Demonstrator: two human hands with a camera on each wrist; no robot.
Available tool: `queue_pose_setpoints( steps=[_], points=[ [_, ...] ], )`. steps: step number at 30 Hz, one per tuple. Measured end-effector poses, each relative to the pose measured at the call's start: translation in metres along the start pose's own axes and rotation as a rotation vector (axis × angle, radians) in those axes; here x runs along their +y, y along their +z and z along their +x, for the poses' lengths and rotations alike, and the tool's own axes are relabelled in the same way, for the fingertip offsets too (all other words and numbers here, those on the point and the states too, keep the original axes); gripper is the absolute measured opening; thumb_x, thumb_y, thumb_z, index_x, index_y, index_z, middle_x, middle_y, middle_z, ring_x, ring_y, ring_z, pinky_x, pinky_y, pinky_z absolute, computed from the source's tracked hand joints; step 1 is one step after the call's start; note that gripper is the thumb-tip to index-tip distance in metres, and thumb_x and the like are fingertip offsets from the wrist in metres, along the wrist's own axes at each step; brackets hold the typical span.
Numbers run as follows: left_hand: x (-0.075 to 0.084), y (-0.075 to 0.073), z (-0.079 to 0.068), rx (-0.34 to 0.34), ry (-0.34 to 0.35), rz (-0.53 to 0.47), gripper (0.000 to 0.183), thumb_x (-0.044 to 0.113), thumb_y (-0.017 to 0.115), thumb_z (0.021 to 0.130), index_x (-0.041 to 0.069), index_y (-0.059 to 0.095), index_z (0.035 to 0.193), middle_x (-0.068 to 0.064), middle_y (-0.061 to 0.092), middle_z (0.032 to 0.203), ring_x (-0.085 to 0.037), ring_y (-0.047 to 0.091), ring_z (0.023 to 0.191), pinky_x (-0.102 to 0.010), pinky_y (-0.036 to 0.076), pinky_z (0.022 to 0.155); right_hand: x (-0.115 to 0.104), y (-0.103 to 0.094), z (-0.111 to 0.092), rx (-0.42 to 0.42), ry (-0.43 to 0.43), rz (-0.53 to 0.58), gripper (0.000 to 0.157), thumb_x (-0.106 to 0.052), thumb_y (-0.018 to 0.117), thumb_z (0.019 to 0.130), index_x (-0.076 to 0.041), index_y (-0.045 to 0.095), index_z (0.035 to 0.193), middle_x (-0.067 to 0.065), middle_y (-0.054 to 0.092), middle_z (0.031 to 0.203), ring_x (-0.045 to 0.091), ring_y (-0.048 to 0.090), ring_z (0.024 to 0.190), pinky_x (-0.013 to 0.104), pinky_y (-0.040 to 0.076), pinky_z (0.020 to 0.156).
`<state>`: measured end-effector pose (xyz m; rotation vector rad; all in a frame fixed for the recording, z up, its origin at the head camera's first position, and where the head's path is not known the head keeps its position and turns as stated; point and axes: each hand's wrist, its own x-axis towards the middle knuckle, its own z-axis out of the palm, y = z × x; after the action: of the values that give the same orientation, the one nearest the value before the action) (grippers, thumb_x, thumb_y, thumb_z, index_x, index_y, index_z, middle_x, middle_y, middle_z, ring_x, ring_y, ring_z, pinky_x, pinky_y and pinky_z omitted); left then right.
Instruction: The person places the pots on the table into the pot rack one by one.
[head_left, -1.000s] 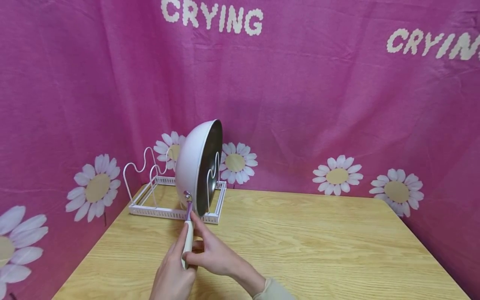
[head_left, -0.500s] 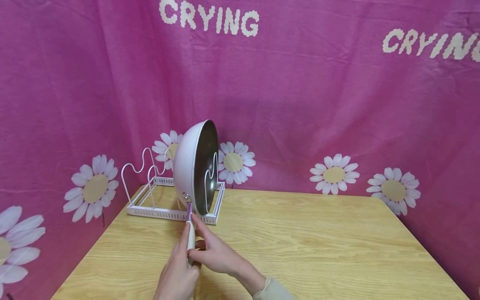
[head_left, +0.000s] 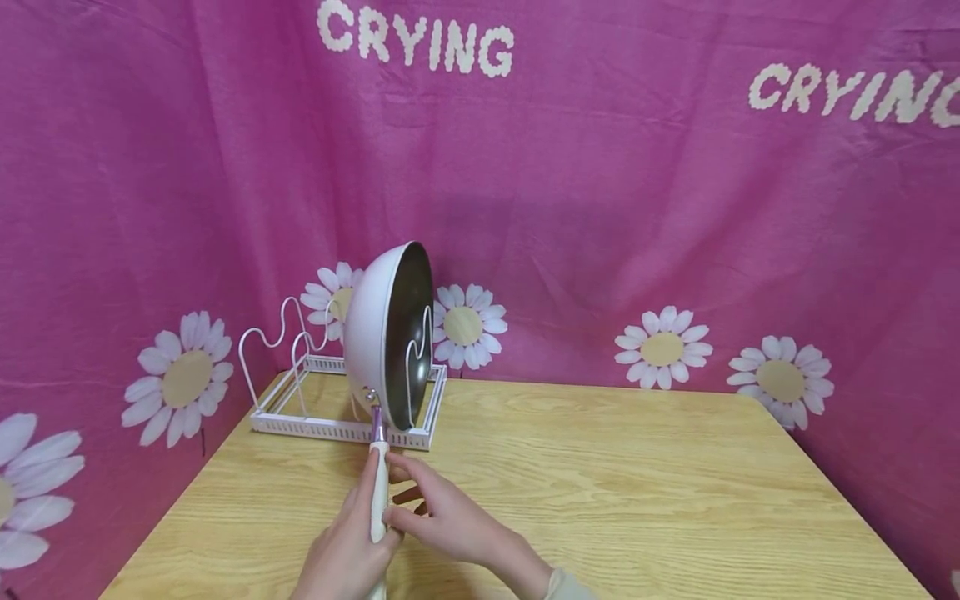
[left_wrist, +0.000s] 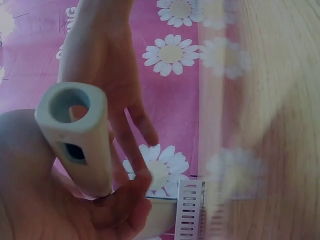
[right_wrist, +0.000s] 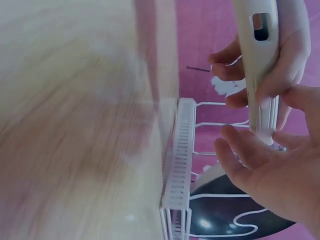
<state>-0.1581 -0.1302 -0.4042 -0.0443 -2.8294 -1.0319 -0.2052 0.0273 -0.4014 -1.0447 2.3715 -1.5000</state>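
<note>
A wok (head_left: 367, 325) with a pale outside and dark inside stands on edge in a white wire pan rack (head_left: 330, 429). Its cream handle (head_left: 379, 500) points toward me, joined by a purplish metal neck. My left hand (head_left: 347, 537) grips that handle from the left, thumb along its top. On the other side my right hand (head_left: 453, 517) has loosely bent fingers, their tips right by the handle. In the right wrist view, the right hand (right_wrist: 285, 175) lies beside the neck end, with the left hand (right_wrist: 290, 55) wrapped round the handle.
The rack sits at the back left of a wooden table (head_left: 637, 483), with more wire dividers (head_left: 262, 333) left of the wok. Behind it hangs a magenta cloth (head_left: 570, 208) with daisies and lettering.
The right hand's fingers have loosened and drawn slightly back from the handle. The wok has tipped slightly left in the rack, and the left hand keeps its grip.
</note>
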Motion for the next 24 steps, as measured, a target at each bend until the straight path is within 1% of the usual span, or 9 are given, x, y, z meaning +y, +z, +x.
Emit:
queue_pose_setpoints(
  steps=[3, 6, 9, 12, 13, 16, 18, 20, 24],
  points=[
    [-0.003, -0.003, -0.001, -0.003, 0.009, -0.002, 0.096, 0.023, 0.070, 0.082, 0.020, 0.015, 0.160, -0.021, 0.043, 0.152, -0.031, 0.064, 0.095, -0.052, 0.052, 0.073, 0.000, -0.004, -0.006, 0.002, -0.066, -0.142, 0.055, -0.029, 0.058, 0.099, -0.017, 0.040, 0.150, 0.009, 0.056, 0.139, 0.022, 0.062, 0.117, 0.029, 0.053, 0.093],
    [-0.007, -0.006, -0.002, 0.012, 0.024, -0.006, 0.092, 0.029, 0.072, 0.084, 0.019, 0.020, 0.159, -0.020, 0.046, 0.148, -0.030, 0.062, 0.101, -0.052, 0.053, 0.078, 0.001, -0.010, -0.013, 0.032, -0.095, -0.249, 0.050, -0.033, 0.057, 0.100, -0.016, 0.047, 0.146, 0.006, 0.058, 0.138, 0.020, 0.062, 0.118, 0.032, 0.053, 0.096],
    [-0.010, -0.010, -0.002, 0.027, 0.031, -0.013, 0.088, 0.038, 0.073, 0.086, 0.019, 0.027, 0.158, -0.015, 0.052, 0.139, -0.025, 0.059, 0.103, -0.048, 0.053, 0.082, 0.004, -0.018, -0.019, 0.070, -0.096, -0.312, 0.044, -0.034, 0.057, 0.100, -0.014, 0.053, 0.140, 0.003, 0.061, 0.134, 0.020, 0.062, 0.118, 0.032, 0.052, 0.096],
    [-0.012, -0.013, -0.003, 0.022, 0.026, -0.042, 0.084, 0.044, 0.073, 0.086, 0.020, 0.032, 0.156, -0.010, 0.053, 0.131, -0.022, 0.057, 0.106, -0.046, 0.052, 0.085, 0.010, -0.027, -0.026, 0.102, -0.092, -0.346, 0.041, -0.034, 0.056, 0.101, -0.013, 0.057, 0.136, 0.001, 0.063, 0.130, 0.021, 0.063, 0.117, 0.034, 0.053, 0.093],
    [-0.012, -0.014, -0.003, 0.013, 0.020, -0.055, 0.084, 0.046, 0.073, 0.086, 0.021, 0.033, 0.156, -0.009, 0.053, 0.131, -0.023, 0.057, 0.108, -0.047, 0.052, 0.087, 0.012, -0.030, -0.028, 0.112, -0.090, -0.356, 0.041, -0.035, 0.056, 0.101, -0.013, 0.057, 0.136, 0.000, 0.064, 0.129, 0.021, 0.063, 0.116, 0.034, 0.054, 0.093],
    [-0.014, -0.018, -0.003, 0.001, 0.037, -0.083, 0.081, 0.051, 0.070, 0.087, 0.023, 0.036, 0.154, -0.009, 0.051, 0.134, -0.028, 0.055, 0.120, -0.053, 0.051, 0.094, 0.020, -0.039, -0.036, 0.143, -0.085, -0.392, 0.041, -0.036, 0.056, 0.101, -0.013, 0.058, 0.134, -0.001, 0.064, 0.129, 0.020, 0.062, 0.116, 0.036, 0.053, 0.095],
    [-0.016, -0.020, -0.003, -0.008, 0.062, -0.082, 0.080, 0.055, 0.068, 0.087, 0.024, 0.036, 0.154, -0.009, 0.049, 0.138, -0.031, 0.052, 0.125, -0.057, 0.049, 0.097, 0.025, -0.045, -0.041, 0.161, -0.074, -0.425, 0.041, -0.036, 0.056, 0.101, -0.013, 0.058, 0.134, -0.001, 0.064, 0.129, 0.018, 0.061, 0.118, 0.038, 0.052, 0.099],
    [-0.019, -0.021, -0.002, -0.007, 0.103, -0.071, 0.080, 0.057, 0.067, 0.087, 0.024, 0.037, 0.153, -0.009, 0.047, 0.141, -0.033, 0.050, 0.129, -0.059, 0.047, 0.099, 0.029, -0.050, -0.045, 0.182, -0.067, -0.489, 0.040, -0.036, 0.056, 0.100, -0.014, 0.058, 0.134, -0.003, 0.063, 0.129, 0.016, 0.061, 0.120, 0.038, 0.051, 0.101],
    [-0.026, -0.022, -0.001, 0.027, 0.207, -0.018, 0.079, 0.057, 0.067, 0.087, 0.022, 0.039, 0.152, -0.009, 0.047, 0.144, -0.036, 0.048, 0.131, -0.062, 0.044, 0.101, 0.034, -0.059, -0.051, 0.226, -0.090, -0.610, 0.039, -0.032, 0.061, 0.098, -0.016, 0.059, 0.133, -0.003, 0.064, 0.125, 0.016, 0.063, 0.115, 0.039, 0.053, 0.097]
  ],
)
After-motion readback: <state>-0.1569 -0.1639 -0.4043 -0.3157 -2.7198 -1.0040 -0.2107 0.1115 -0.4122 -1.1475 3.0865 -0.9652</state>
